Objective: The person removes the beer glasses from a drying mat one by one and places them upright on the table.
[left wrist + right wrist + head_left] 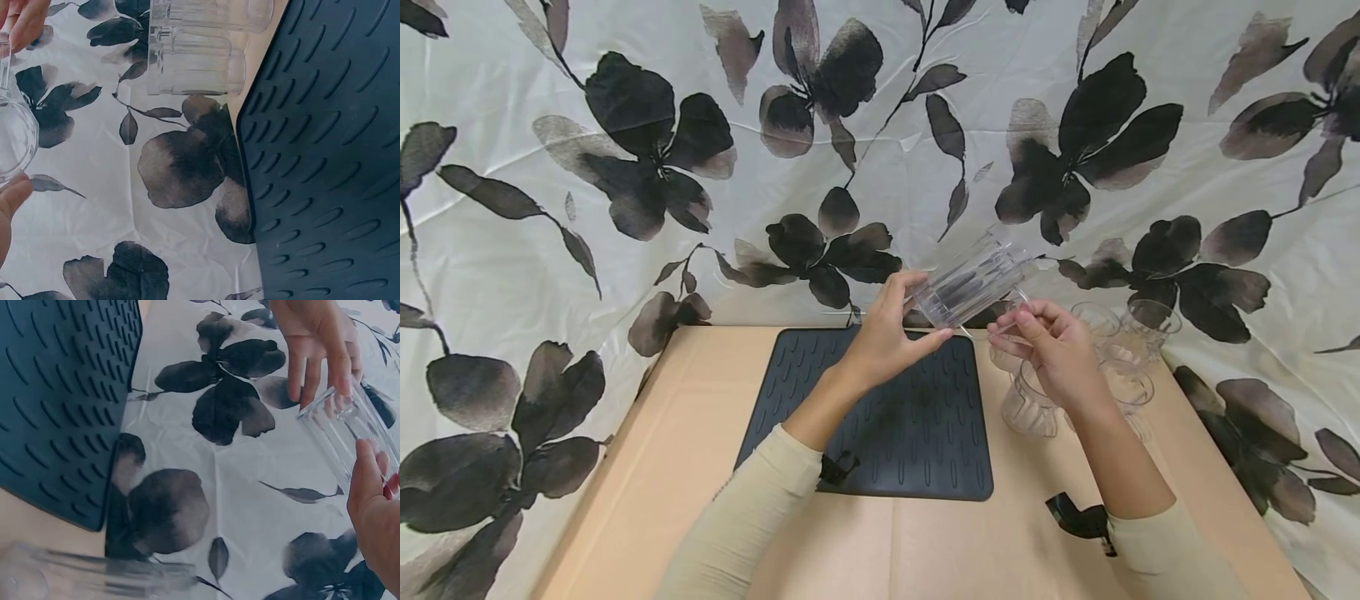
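Note:
A clear glass mug (973,279) is held tilted in the air above the far edge of the mat, before the curtain. My left hand (891,329) holds it at the base end, with the thumb on the near side and fingers on the far side. On the handle side, my right hand (1048,346) pinches the handle, its fingers curled. The right wrist view has the mug (350,428) between both hands; in the left wrist view only part of the mug (15,137) shows at the left edge.
Several clear glasses (1030,408) stand on the table (865,546) right of the dark ribbed mat (917,433), partly behind my right forearm. A white floral curtain (925,183) hangs behind the table and at its sides. A black strap piece (1078,517) sits by my right sleeve.

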A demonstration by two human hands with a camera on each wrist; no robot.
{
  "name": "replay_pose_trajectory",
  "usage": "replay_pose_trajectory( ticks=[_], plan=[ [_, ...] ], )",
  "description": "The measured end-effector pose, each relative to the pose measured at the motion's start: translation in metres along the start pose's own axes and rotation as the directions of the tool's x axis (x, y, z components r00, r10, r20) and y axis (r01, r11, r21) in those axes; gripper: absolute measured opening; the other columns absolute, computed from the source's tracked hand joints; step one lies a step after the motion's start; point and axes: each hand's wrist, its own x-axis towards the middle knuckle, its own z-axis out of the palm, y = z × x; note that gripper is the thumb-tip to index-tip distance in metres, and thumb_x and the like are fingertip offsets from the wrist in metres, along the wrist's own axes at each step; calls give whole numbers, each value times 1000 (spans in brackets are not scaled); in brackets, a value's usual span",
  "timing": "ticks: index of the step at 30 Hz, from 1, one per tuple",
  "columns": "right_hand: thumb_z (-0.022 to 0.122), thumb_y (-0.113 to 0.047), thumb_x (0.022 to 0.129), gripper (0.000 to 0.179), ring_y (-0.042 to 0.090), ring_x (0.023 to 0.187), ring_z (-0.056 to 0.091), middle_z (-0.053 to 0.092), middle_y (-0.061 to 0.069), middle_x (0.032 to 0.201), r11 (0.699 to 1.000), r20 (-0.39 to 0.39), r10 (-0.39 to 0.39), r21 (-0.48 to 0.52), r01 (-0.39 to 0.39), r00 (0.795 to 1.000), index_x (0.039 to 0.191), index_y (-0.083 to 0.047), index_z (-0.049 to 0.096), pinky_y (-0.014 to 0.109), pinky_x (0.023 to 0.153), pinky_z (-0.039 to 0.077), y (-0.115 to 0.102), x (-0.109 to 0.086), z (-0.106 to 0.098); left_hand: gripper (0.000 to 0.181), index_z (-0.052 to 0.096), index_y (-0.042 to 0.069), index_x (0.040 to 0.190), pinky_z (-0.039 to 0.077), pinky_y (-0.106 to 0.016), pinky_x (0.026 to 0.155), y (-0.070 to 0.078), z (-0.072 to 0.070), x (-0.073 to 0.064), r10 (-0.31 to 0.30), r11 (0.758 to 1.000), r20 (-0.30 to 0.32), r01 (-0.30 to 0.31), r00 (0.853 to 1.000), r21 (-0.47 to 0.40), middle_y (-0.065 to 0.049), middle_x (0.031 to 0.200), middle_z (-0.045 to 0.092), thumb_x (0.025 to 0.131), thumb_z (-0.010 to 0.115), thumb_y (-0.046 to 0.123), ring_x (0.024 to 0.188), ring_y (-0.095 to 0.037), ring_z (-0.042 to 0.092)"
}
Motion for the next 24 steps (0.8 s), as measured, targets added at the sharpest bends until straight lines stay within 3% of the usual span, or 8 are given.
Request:
replay_pose_trajectory(
  ticks=[5,11,19,24],
  plan=[
    [56,-3,105,5,18,98,78,75,6,100,999,-19,-33,-17,33,999,106,0,60,36,89,61,-16,-1,-4,87,34,3,154,44,-43,119,2,-5,-2,17,996,49,-21,999,83,-16,157,44,87,85,24,144,-30,48],
    [57,0,103,6,19,97,78,77,9,98,996,-59,-89,-34,87,994,104,3,61,36,88,60,-37,-5,-21,91,28,11,160,42,-48,120,-1,-16,-16,-56,991,130,39,990,129,-9,163,38,90,83,32,149,-28,43],
    [58,3,101,9,20,97,78,77,12,100,987,-116,-146,-86,136,982,108,8,61,33,86,61,-65,-17,-54,94,27,17,162,44,-54,117,-10,-39,-34,-148,978,118,127,982,168,-7,164,38,89,83,35,149,-28,43],
    [60,3,100,8,19,94,79,77,12,98,983,-177,-156,-127,134,972,105,8,60,30,83,62,-77,-25,-77,94,29,14,162,44,-55,116,-21,-50,-51,-203,961,119,175,972,214,-7,163,39,88,83,37,148,-29,44]
  ],
)
